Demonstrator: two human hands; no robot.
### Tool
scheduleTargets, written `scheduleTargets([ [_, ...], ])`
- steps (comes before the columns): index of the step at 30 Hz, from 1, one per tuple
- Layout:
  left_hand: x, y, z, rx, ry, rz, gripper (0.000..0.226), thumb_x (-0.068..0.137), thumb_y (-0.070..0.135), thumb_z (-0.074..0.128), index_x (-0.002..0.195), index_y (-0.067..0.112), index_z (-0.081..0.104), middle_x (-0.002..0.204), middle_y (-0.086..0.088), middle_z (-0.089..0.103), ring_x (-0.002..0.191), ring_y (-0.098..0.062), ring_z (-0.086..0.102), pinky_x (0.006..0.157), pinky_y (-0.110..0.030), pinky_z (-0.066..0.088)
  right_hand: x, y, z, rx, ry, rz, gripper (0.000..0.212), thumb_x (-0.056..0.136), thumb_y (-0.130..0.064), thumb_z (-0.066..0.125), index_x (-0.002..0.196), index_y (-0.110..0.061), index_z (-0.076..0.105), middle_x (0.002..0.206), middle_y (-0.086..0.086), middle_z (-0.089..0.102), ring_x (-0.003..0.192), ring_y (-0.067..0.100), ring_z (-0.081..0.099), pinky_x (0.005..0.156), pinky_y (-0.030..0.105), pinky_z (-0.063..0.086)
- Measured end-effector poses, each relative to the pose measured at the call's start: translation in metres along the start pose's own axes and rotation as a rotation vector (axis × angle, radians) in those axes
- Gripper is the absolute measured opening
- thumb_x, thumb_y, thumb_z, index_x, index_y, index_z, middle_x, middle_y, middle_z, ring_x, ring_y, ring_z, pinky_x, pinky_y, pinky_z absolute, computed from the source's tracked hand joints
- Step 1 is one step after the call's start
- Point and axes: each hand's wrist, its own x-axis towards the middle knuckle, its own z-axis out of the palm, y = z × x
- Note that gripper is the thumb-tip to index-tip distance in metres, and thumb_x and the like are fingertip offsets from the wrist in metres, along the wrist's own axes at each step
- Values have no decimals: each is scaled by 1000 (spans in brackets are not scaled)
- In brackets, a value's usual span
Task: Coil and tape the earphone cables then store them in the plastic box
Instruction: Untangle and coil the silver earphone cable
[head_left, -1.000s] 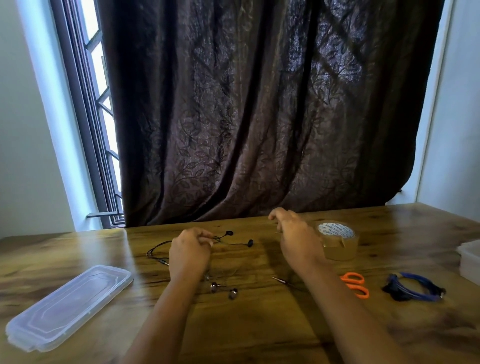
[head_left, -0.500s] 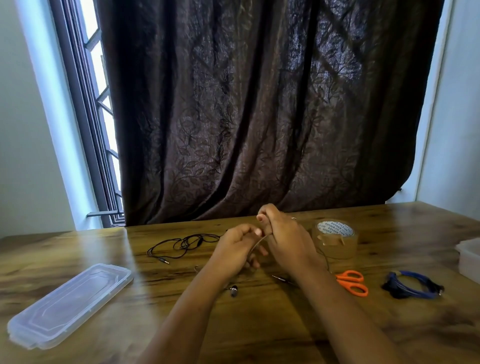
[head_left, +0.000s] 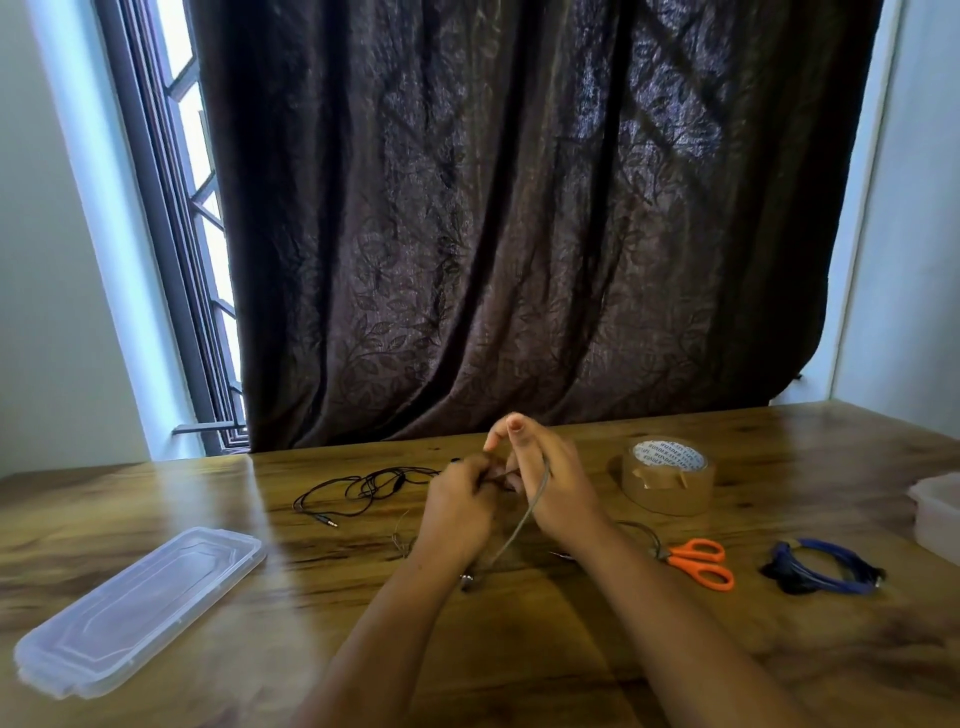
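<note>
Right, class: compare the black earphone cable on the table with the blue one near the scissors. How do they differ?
The black earphone cable sprawls in loose loops, its plug trailing out; the blue cable is gathered into a compact coil. The black one lies left of the tape roll, the blue one right of it, past the orange scissors. Both rest on the wooden table.
</note>
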Motion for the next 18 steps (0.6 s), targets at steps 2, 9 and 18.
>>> scheduleTargets([
  [2,5,-5,-8,-91,80,-28,25,97,6,44,87,19,63,84,4,66,72,-9,59,57,-11,43,0,0,-3,11,44,28,45,97,-42,33,87,-8,60,52,-2,37,48,15,37,45,25,30],
  [9,17,-22,-33,-384,250,-110,27,97,3,41,89,14,64,91,-5,70,85,-15,66,78,-27,51,9,23,-25,-67,380,207,38,99,-39,37,78,-16,58,53,-4,40,46,11,38,44,24,33],
  [18,18,-35,-46,-544,453,-282,35,101,32,40,88,9,63,67,2,46,59,-11,39,54,-25,34,9,43,-37,-36,339,426,25,93,-37,57,83,-16,66,51,-6,49,53,13,45,51,30,36],
])
